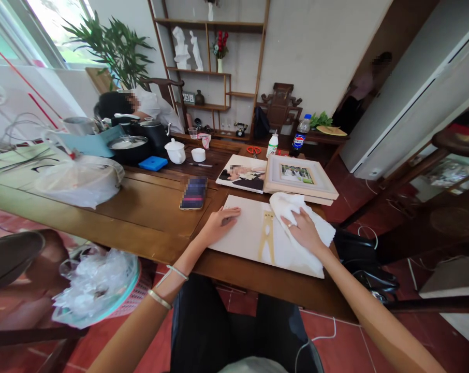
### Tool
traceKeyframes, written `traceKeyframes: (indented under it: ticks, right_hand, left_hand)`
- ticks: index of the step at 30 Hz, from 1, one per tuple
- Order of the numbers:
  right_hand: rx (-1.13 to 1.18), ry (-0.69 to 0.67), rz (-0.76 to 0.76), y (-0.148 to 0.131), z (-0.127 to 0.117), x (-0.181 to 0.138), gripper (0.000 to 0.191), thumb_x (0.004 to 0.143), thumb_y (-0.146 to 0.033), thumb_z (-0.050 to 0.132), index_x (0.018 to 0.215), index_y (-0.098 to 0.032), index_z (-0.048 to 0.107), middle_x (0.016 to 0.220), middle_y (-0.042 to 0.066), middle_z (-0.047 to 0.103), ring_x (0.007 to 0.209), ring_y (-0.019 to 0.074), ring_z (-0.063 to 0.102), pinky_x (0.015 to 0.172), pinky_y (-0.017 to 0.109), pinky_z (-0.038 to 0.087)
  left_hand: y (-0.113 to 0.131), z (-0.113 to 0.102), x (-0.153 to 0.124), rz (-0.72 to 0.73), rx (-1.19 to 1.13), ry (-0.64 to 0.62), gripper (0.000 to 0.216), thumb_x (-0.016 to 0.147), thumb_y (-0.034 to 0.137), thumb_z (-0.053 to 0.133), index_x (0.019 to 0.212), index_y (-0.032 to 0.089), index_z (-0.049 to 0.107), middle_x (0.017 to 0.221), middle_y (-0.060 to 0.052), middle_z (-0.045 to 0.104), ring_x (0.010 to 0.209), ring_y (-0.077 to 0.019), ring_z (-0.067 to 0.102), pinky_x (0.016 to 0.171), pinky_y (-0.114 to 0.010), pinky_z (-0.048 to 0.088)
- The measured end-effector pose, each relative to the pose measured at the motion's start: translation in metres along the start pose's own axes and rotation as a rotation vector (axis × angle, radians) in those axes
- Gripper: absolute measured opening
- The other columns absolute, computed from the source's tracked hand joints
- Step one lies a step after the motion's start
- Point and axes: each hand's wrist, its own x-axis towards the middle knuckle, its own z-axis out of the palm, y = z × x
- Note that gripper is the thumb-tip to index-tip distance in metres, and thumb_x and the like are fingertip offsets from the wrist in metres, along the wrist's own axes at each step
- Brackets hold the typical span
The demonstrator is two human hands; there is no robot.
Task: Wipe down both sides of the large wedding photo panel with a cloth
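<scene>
A white picture frame (244, 235) lies flat at the table's front edge, its back facing up, with a yellowish stand leg (267, 238) along its middle. My left hand (220, 225) rests on the frame's left side, fingers stretched out and holding nothing. On the right side my right hand (304, 231) presses a bunched white cloth (323, 224) against the frame; the fingers sink into the cloth. The cloth hangs past the frame's right edge. A couple's photo panel (244, 173) and a stack of framed photos (302, 176) lie just behind.
A phone (194, 193) lies left of the frame. Farther back stand a cola bottle (301, 133), a white bottle (272, 145), scissors (253, 150), a white lidded pot (175, 152) and a bagged bundle (79, 178). A basket of plastic bags (98, 285) is on the floor. A person leans at the far side.
</scene>
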Motion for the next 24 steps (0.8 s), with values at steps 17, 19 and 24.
traceKeyframes:
  ticks: [17, 19, 24]
  right_hand:
    - [0.181, -0.263, -0.319, -0.023, -0.034, -0.08, 0.017, 0.084, -0.018, 0.049, 0.089, -0.018, 0.065, 0.145, 0.007, 0.039, 0.139, 0.027, 0.023, 0.11, 0.049, 0.029]
    - [0.137, -0.219, -0.25, -0.019, -0.026, -0.06, 0.019, 0.087, -0.024, 0.048, 0.086, -0.017, 0.065, 0.145, 0.009, 0.039, 0.138, 0.029, 0.025, 0.107, 0.048, 0.032]
    - [0.041, -0.146, -0.21, -0.035, -0.006, -0.009, 0.027, 0.088, -0.024, 0.043, 0.102, -0.016, 0.064, 0.139, 0.012, 0.047, 0.136, 0.028, 0.03, 0.109, 0.053, 0.024]
  left_hand:
    - [-0.002, 0.001, 0.0, 0.006, 0.016, 0.004, 0.03, 0.085, 0.031, 0.052, 0.109, 0.021, 0.067, 0.122, -0.008, 0.063, 0.119, -0.0231, 0.055, 0.113, -0.048, 0.023]
    - [-0.002, 0.001, 0.0, 0.011, 0.011, 0.009, 0.03, 0.085, 0.031, 0.051, 0.108, 0.021, 0.067, 0.121, -0.008, 0.064, 0.119, -0.0231, 0.055, 0.113, -0.048, 0.023]
    - [-0.002, 0.002, 0.0, 0.011, 0.0, 0.018, 0.029, 0.085, 0.032, 0.052, 0.108, 0.022, 0.067, 0.121, -0.007, 0.064, 0.119, -0.0228, 0.055, 0.113, -0.048, 0.023]
